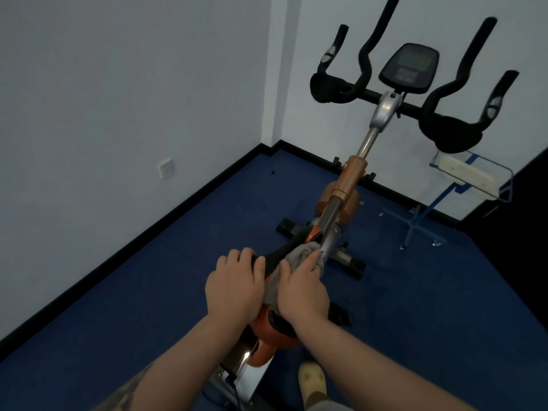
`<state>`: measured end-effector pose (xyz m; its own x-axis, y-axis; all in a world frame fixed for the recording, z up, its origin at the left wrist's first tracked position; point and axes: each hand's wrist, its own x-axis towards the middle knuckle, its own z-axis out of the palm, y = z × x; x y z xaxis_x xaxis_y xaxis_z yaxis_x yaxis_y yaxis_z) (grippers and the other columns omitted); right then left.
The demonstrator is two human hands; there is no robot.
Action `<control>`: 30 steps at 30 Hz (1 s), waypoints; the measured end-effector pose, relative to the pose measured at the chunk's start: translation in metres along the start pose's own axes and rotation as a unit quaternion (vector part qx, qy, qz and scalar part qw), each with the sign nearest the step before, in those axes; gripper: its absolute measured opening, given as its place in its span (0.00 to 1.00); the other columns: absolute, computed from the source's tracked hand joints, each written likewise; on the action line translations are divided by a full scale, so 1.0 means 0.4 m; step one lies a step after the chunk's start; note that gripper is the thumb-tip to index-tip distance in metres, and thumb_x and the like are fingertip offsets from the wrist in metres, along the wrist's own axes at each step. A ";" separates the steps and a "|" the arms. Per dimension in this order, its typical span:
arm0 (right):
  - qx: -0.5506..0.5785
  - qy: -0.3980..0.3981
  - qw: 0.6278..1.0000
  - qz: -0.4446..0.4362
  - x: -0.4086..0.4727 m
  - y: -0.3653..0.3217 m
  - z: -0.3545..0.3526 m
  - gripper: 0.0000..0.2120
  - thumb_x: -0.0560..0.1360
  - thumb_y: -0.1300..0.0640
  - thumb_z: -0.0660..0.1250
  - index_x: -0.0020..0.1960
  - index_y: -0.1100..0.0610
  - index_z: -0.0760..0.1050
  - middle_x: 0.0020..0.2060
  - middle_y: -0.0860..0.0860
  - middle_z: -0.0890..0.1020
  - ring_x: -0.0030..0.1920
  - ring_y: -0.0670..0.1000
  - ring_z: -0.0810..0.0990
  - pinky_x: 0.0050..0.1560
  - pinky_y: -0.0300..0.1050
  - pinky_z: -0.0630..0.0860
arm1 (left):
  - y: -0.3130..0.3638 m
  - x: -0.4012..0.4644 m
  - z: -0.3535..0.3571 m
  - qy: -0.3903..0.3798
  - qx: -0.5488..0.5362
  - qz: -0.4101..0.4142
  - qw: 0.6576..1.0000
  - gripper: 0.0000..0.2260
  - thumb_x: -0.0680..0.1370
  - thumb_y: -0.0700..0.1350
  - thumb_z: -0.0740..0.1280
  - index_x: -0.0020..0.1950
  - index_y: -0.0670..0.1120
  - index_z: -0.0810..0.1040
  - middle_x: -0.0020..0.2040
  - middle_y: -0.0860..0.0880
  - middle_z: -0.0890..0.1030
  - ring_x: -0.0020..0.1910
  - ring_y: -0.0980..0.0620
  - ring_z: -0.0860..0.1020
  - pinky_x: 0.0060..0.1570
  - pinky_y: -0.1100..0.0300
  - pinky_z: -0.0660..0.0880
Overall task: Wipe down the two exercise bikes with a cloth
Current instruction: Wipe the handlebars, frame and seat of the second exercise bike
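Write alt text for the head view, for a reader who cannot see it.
Seen from above, a person's right hand presses a grey cloth against the seat area of an orange and black exercise bike, while the left hand rests on the black saddle. Ahead are black handlebars and a dark console, in a corner with blue floor and white walls.

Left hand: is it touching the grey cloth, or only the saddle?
Cannot tell. In the head view the left hand rests on the black saddle, while the right hand presses the grey cloth; the cloth's edge meets the left thumb's outline without showing clear contact.
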<state>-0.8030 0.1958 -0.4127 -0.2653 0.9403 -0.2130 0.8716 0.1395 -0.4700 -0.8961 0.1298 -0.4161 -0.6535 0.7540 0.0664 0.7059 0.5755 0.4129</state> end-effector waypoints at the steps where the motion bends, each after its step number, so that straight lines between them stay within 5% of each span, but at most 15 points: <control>1: 0.010 -0.005 1.000 0.016 0.020 -0.005 -0.001 0.36 0.81 0.40 0.47 0.78 0.59 0.37 0.75 0.58 0.61 0.64 0.59 0.74 0.53 0.50 0.74 | -0.001 0.000 0.002 0.003 -0.010 -0.001 1.000 0.18 0.82 0.57 0.49 0.58 0.51 0.73 0.53 0.53 0.76 0.50 0.53 0.72 0.43 0.55 0.74; 7: 0.066 0.012 0.996 0.065 0.117 -0.017 0.002 0.34 0.82 0.42 0.46 0.78 0.60 0.39 0.76 0.62 0.58 0.66 0.62 0.71 0.58 0.53 0.72 | 0.000 -0.002 0.003 0.009 -0.019 -0.010 1.000 0.17 0.81 0.58 0.50 0.59 0.53 0.74 0.53 0.54 0.76 0.52 0.53 0.73 0.47 0.53 0.74; 15: 0.025 0.057 0.998 -0.004 0.230 -0.016 -0.009 0.22 0.82 0.44 0.49 0.70 0.56 0.61 0.65 0.62 0.67 0.52 0.62 0.76 0.42 0.49 0.70 | 0.002 -0.005 0.006 0.032 -0.044 -0.036 0.998 0.15 0.81 0.58 0.54 0.58 0.55 0.76 0.52 0.58 0.77 0.51 0.57 0.73 0.45 0.59 0.70; 19: -0.056 0.029 0.990 -0.127 0.264 0.009 -0.035 0.21 0.80 0.45 0.53 0.67 0.54 0.70 0.64 0.58 0.71 0.59 0.59 0.72 0.57 0.52 0.68 | -0.002 -0.009 0.007 0.038 -0.066 -0.050 0.996 0.13 0.82 0.55 0.54 0.58 0.57 0.76 0.53 0.61 0.78 0.50 0.61 0.71 0.45 0.63 0.65; 23: -0.133 0.031 0.944 -0.302 0.247 0.025 -0.064 0.20 0.80 0.43 0.54 0.61 0.51 0.78 0.61 0.51 0.78 0.66 0.54 0.68 0.70 0.51 0.60 | 0.004 -0.018 0.007 0.041 -0.080 -0.076 0.993 0.14 0.83 0.53 0.53 0.60 0.57 0.77 0.56 0.60 0.78 0.53 0.61 0.72 0.48 0.61 0.66; 30: -0.138 -0.046 0.918 -0.368 0.098 0.007 -0.044 0.27 0.81 0.41 0.45 0.74 0.52 0.65 0.73 0.53 0.68 0.77 0.55 0.51 0.76 0.58 0.43 | 0.021 -0.036 0.022 0.103 -0.121 -0.156 0.975 0.20 0.80 0.56 0.50 0.59 0.51 0.78 0.57 0.53 0.80 0.56 0.54 0.75 0.53 0.56 0.70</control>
<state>-0.8036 0.2385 -0.4072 -0.8472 0.5312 -0.0010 0.5096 0.8122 -0.2839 -0.8782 0.1266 -0.4214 -0.8846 0.4606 0.0735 0.3951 0.6563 0.6428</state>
